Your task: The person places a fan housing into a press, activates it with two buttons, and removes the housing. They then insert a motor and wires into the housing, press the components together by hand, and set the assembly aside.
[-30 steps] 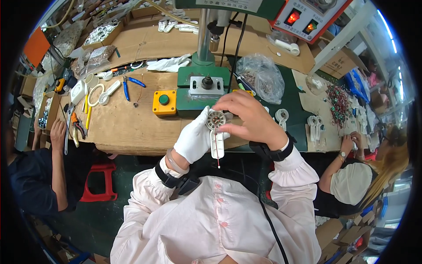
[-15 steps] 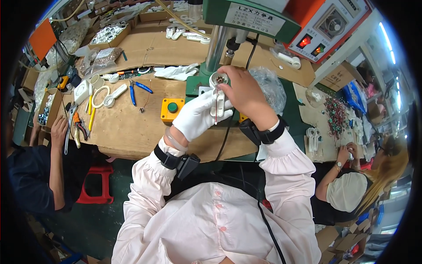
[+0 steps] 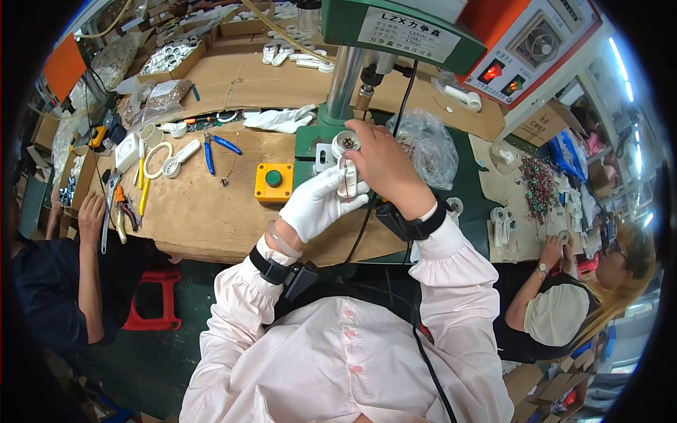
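My left hand (image 3: 310, 208), in a white glove, is closed around the handle of a white plastic housing (image 3: 346, 185) with a round, cup-like head. Inside that head sits a small coppery part, and a thin red wire runs down along the handle. With bare fingers, my right hand (image 3: 390, 168) grips the rim of the head from the right. Both hands are in front of a green press (image 3: 331, 116), over its base. To their left stands a yellow box with a green push button (image 3: 274, 179).
Blue-handled pliers (image 3: 210, 156), a white tape roll (image 3: 156, 161) and a similar white housing (image 3: 185, 158) lie left. A white glove (image 3: 281, 118) lies behind. A clear plastic bag (image 3: 431, 151) is at right. Co-workers sit on both sides. An orange control box (image 3: 525, 53) stands upper right.
The view has shifted slightly. My hands have drawn a little back from the press column, still holding the housing. The right co-worker's head and hands have moved.
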`<state>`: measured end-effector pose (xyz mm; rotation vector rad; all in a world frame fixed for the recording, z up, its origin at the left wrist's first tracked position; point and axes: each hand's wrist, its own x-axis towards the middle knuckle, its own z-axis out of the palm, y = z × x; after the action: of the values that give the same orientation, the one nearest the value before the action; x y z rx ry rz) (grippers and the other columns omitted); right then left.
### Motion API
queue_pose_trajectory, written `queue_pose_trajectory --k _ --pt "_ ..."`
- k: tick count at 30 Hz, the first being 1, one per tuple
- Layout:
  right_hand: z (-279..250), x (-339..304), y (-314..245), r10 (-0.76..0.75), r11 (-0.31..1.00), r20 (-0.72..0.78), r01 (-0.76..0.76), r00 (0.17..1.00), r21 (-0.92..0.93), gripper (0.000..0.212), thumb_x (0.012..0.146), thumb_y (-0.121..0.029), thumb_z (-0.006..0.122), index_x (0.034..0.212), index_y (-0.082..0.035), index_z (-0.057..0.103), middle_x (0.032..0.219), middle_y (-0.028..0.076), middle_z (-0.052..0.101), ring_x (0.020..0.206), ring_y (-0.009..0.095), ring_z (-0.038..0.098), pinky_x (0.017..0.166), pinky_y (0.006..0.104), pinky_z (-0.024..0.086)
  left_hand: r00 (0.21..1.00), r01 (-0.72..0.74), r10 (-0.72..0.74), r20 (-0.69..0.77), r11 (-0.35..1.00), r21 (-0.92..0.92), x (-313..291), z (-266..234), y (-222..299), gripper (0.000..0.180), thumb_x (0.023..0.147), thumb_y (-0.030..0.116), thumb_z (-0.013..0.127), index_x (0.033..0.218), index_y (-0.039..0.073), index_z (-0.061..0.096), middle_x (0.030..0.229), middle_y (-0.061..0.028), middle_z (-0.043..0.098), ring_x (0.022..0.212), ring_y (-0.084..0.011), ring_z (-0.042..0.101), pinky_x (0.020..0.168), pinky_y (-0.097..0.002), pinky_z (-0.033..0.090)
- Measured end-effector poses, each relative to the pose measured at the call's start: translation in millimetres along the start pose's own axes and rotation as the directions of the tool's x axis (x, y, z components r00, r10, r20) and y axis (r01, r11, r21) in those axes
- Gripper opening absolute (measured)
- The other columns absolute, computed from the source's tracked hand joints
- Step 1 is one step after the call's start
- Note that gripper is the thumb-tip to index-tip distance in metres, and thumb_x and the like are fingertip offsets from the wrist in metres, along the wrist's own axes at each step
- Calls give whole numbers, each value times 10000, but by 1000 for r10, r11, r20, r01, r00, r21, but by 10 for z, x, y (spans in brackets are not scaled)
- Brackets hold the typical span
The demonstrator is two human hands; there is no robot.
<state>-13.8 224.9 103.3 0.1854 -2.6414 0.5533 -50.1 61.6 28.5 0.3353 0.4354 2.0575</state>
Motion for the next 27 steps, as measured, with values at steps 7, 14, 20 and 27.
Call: queue_pose_trajectory --k 7,14,20,27 --pt "-359 -715 145 86 994 -289 -62 954 92 330 883 -14 580 1213 -16 579 1135 188 635 1066 386 582 921 404 470 901 -113 318 -296 830 546 -647 27 -39 452 1005 208 549 1399 21 433 1291 -135 581 1142 -253 588 996 -402 469" --pt "-10 -1154 318 135 983 -208 -158 969 -97 327 873 -25 597 1200 -11 584 1084 171 655 1048 365 590 897 413 477 618 201 694 370 -594 779 -807 -112 205 497 870 173 714 1306 20 530 1137 -166 625 1104 -308 574 950 -413 441" --pt "-57 -1087 308 96 954 -183 -143 978 -263 297 877 -71 612 1170 -25 607 1074 155 662 1033 359 589 860 424 485 694 316 639 331 -684 658 -745 -85 189 468 816 194 759 1224 30 598 1105 -174 630 1103 -338 556 961 -429 419" --pt "-385 -983 1298 275 940 -245 -313 930 -133 167 882 -91 582 1008 -63 688 975 158 692 892 372 650 776 456 517 442 145 816 372 -475 868 -836 -323 209 421 915 135 666 1301 32 535 1208 -155 607 1181 -291 536 1047 -412 377"
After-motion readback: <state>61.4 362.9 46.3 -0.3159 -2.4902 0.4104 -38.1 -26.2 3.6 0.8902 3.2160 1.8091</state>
